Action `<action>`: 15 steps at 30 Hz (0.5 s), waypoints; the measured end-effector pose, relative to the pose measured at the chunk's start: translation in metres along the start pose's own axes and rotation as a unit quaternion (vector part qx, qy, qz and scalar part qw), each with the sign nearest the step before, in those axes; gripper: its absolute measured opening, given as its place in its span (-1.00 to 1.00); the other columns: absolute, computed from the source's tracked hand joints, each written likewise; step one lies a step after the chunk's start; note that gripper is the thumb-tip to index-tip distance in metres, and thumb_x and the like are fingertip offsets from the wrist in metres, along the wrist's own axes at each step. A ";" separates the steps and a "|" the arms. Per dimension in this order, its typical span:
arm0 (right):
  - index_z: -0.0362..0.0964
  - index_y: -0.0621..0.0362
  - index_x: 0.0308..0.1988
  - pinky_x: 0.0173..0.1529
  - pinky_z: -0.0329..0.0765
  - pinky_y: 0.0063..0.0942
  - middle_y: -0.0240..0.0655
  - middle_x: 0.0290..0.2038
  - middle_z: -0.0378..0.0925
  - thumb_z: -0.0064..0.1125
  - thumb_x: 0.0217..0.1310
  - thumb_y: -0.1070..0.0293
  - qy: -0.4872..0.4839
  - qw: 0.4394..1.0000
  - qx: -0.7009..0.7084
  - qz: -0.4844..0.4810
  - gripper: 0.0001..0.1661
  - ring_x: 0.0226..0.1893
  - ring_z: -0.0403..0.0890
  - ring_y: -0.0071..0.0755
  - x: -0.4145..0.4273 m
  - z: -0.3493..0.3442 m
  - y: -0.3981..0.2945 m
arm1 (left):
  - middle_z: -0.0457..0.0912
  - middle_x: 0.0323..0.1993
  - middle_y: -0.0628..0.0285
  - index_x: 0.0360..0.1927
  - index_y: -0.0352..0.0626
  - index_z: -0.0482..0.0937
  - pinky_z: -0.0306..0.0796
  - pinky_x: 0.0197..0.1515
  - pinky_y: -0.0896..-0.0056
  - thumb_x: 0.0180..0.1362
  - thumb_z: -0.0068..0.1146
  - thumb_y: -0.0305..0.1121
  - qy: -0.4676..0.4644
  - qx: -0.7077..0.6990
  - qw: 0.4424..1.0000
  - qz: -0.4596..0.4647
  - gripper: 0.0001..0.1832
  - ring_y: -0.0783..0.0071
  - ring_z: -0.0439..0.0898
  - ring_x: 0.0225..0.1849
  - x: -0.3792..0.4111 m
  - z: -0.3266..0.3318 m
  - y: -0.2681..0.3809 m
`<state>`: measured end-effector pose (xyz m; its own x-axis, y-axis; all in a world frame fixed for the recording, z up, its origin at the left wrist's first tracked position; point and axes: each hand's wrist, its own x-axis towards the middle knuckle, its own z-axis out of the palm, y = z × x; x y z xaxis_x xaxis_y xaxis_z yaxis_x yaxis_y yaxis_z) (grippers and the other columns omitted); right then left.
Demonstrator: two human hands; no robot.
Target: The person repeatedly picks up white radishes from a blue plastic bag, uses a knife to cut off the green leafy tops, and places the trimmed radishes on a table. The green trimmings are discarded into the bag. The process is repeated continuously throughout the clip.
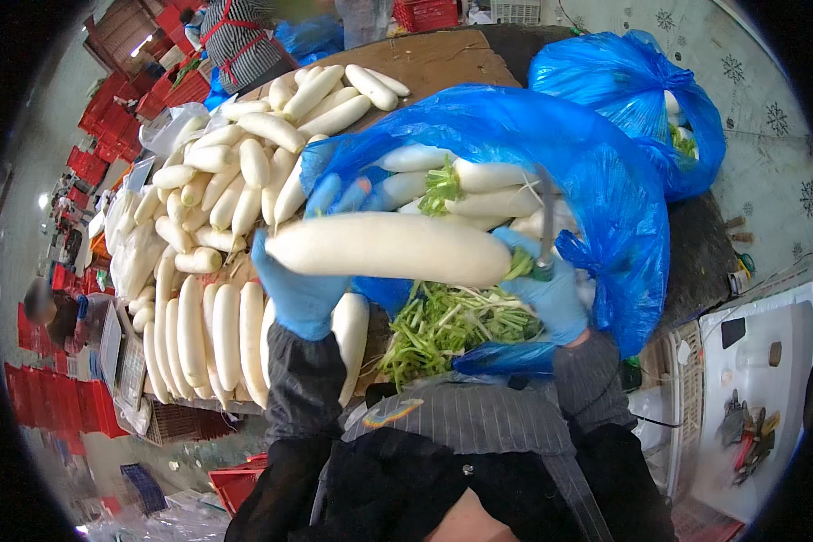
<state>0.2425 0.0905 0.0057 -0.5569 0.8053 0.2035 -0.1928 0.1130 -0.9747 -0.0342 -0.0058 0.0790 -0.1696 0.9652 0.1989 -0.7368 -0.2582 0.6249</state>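
Note:
A large white daikon radish (389, 249) lies level between my two gloved hands. My left hand (301, 291), in a blue glove, grips its tapered end. By its green-stemmed end is my right hand (545, 291), closed around the handle of a knife with a curved metal blade (547, 217); its fingers also support the radish. Behind it, an open blue plastic bag (603, 169) holds more daikons (494, 203), some with green stubs. Cut green stalks (447, 332) are heaped below the radish, close to my body.
A pile of daikons (264, 132) covers the table's left part, with a row of long daikons (227, 332) in front. Another blue bag (603, 68) stands at the back right. Beyond the wooden table (440, 57) is a person in a striped apron (240, 40). Red crates (61, 400) stand left.

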 end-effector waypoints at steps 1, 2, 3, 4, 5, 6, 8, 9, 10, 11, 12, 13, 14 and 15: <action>0.37 0.22 0.17 0.14 0.48 -0.44 -0.28 0.10 0.51 0.37 -0.03 0.56 0.002 1.000 -0.021 0.006 -0.30 0.06 0.52 -0.39 0.002 -0.011 -0.010 | 0.07 0.39 -0.23 0.42 -0.33 -0.06 0.08 0.39 -0.05 -0.08 0.02 0.44 -0.023 0.039 0.997 -0.057 0.22 -0.10 0.16 0.39 -0.010 0.000 0.005; 0.38 0.22 0.16 0.14 0.49 -0.42 -0.27 0.10 0.51 0.37 -0.02 0.56 0.008 0.999 -0.041 0.023 -0.31 0.06 0.52 -0.38 0.005 -0.020 -0.023 | 0.08 0.39 -0.20 0.42 -0.34 -0.05 0.16 0.34 -0.05 -0.22 0.19 0.37 -0.003 0.083 0.990 -0.113 0.29 -0.07 0.19 0.38 -0.019 -0.002 0.009; 0.38 0.23 0.16 0.15 0.49 -0.41 -0.26 0.10 0.51 0.37 -0.02 0.55 0.023 0.997 -0.064 0.037 -0.32 0.06 0.52 -0.37 0.005 -0.030 -0.033 | 0.10 0.40 -0.16 0.42 -0.36 -0.04 0.20 0.33 -0.01 -0.21 0.27 0.23 -0.119 0.106 0.969 -0.188 0.24 -0.01 0.22 0.37 -0.023 -0.029 0.013; 0.39 0.23 0.15 0.15 0.50 -0.40 -0.25 0.09 0.52 0.37 -0.02 0.54 0.002 0.999 -0.051 0.012 -0.34 0.05 0.53 -0.38 0.007 -0.039 -0.037 | 0.11 0.39 -0.13 0.42 -0.36 -0.03 0.18 0.34 0.02 -0.22 0.30 0.20 -0.111 0.149 0.954 -0.236 0.24 0.03 0.22 0.37 -0.027 -0.026 0.010; 0.40 0.24 0.14 0.15 0.50 -0.39 -0.24 0.09 0.52 0.37 -0.01 0.53 -0.019 0.999 -0.038 -0.013 -0.36 0.04 0.54 -0.38 0.008 -0.046 -0.041 | 0.12 0.39 -0.10 0.42 -0.36 -0.02 0.16 0.35 0.05 -0.23 0.33 0.17 -0.102 0.192 0.934 -0.282 0.24 0.07 0.22 0.38 -0.028 -0.018 0.011; 0.42 0.25 0.11 0.15 0.50 -0.39 -0.24 0.08 0.53 0.38 -0.01 0.50 -0.014 0.998 0.006 0.055 -0.38 0.02 0.56 -0.40 0.009 -0.043 -0.052 | 0.14 0.39 -0.05 0.42 -0.35 -0.01 0.11 0.37 0.14 -0.24 0.36 0.16 -0.115 0.231 0.902 -0.346 0.25 0.12 0.21 0.38 -0.024 -0.001 0.009; 0.42 0.24 0.11 0.16 0.50 -0.41 -0.25 0.07 0.54 0.38 -0.01 0.49 -0.095 0.993 -0.056 0.042 -0.38 0.01 0.56 -0.42 0.018 -0.035 -0.058 | 0.17 0.38 0.04 0.43 -0.30 -0.01 0.08 0.37 0.22 -0.10 0.38 -0.04 -0.173 0.272 0.875 -0.362 0.12 0.25 0.21 0.36 -0.022 -0.007 -0.005; 0.42 0.24 0.12 0.16 0.50 -0.41 -0.26 0.07 0.54 0.38 -0.01 0.49 -0.136 0.986 -0.089 0.034 -0.37 0.01 0.56 -0.42 0.023 -0.029 -0.060 | 0.19 0.37 0.07 0.43 -0.28 -0.01 0.10 0.35 0.24 -0.05 0.39 -0.15 -0.195 0.308 0.861 -0.354 0.06 0.29 0.23 0.34 -0.013 0.005 -0.015; 0.42 0.20 0.13 0.15 0.49 -0.44 -0.27 0.07 0.54 0.38 0.00 0.49 -0.163 0.979 -0.120 0.034 -0.37 0.01 0.56 -0.43 0.025 -0.021 -0.055 | 0.34 0.27 0.14 0.40 -0.26 0.10 0.20 0.29 0.30 -0.02 0.40 -0.33 -0.195 0.307 0.865 -0.347 -0.06 0.40 0.33 0.24 -0.006 0.015 -0.025; 0.43 0.19 0.11 0.12 0.49 -0.45 -0.28 0.10 0.52 0.37 0.02 0.46 -0.183 0.980 -0.067 0.028 -0.41 0.02 0.55 -0.44 0.026 -0.007 -0.053 | 0.38 0.24 0.16 0.37 -0.27 0.15 0.23 0.26 0.33 -0.03 0.41 -0.34 -0.181 0.308 0.866 -0.350 -0.09 0.42 0.36 0.21 -0.005 0.014 -0.037; 0.44 0.23 0.10 0.10 0.48 -0.48 -0.27 0.06 0.54 0.34 0.05 0.49 -0.151 0.987 -0.048 0.001 -0.44 0.00 0.54 -0.47 0.027 0.002 -0.050 | 0.42 0.20 0.18 0.35 -0.27 0.20 0.26 0.24 0.35 -0.04 0.42 -0.36 -0.168 0.309 0.868 -0.351 -0.12 0.45 0.39 0.18 -0.003 0.007 -0.050; 0.45 0.28 0.08 0.08 0.47 -0.50 -0.26 0.03 0.56 0.32 0.08 0.51 -0.117 0.992 -0.026 -0.027 -0.48 -0.01 0.54 -0.51 0.027 0.006 -0.047 | 0.46 0.16 0.20 0.32 -0.27 0.24 0.30 0.21 0.37 -0.05 0.43 -0.37 -0.154 0.311 0.869 -0.353 -0.15 0.47 0.42 0.14 -0.001 0.005 -0.057; 0.47 0.27 0.06 0.04 0.48 -0.51 -0.26 0.00 0.58 0.29 0.09 0.53 -0.055 0.996 -0.069 -0.032 -0.52 -0.05 0.55 -0.51 0.026 0.003 -0.051 | 0.53 0.09 0.22 0.26 -0.29 0.32 0.37 0.15 0.41 -0.06 0.45 -0.37 -0.098 0.309 0.893 -0.313 -0.21 0.50 0.49 0.07 -0.005 0.010 -0.061; 0.49 0.25 0.04 0.00 0.50 -0.51 -0.26 -0.04 0.60 0.27 0.10 0.54 0.009 0.993 -0.110 -0.036 -0.56 -0.09 0.57 -0.50 0.024 -0.004 -0.058 | 0.53 0.08 0.21 0.26 -0.28 0.32 0.38 0.14 0.41 -0.07 0.45 -0.36 -0.071 0.332 0.900 -0.273 -0.20 0.49 0.49 0.06 -0.005 0.010 -0.066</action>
<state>0.2435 0.1052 0.0672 -0.5333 0.8003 0.2740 -0.0498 0.2936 -0.9546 0.0218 0.0061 0.0442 0.2194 0.9529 -0.2093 -0.1226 0.2398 0.9630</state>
